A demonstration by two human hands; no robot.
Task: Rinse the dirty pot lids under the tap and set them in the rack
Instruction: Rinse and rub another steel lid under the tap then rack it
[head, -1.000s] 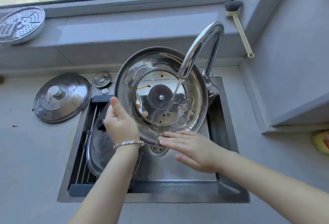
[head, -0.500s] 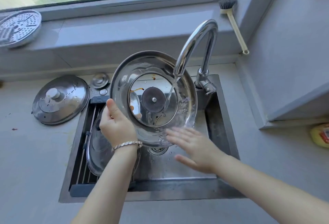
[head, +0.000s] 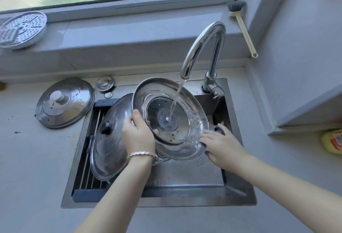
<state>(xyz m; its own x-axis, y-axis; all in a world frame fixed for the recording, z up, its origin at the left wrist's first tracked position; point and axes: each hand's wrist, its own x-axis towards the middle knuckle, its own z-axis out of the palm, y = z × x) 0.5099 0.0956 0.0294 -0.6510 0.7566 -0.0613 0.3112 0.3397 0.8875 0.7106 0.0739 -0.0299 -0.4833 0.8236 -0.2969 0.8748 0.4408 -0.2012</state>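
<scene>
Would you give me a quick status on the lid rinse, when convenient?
Left hand grips held lid rim, right hand touches lower rim. Tilted under running tap. Second lid in rack, third lid on counter. Nothing obstructing.

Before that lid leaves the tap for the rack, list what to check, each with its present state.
1. Water on target: the stream from the tap lands near the middle of the held lid: ok.
2. Grip: the left hand grips the left rim, and the right hand touches the lower right rim: ok.
3. Lid clean: dark specks show on its lower inner face: not ok.
4. Room in the rack: a large lid lies across most of it: cannot tell.
5. Other lids: the lid on the counter shows dark spots: not ok.
</scene>
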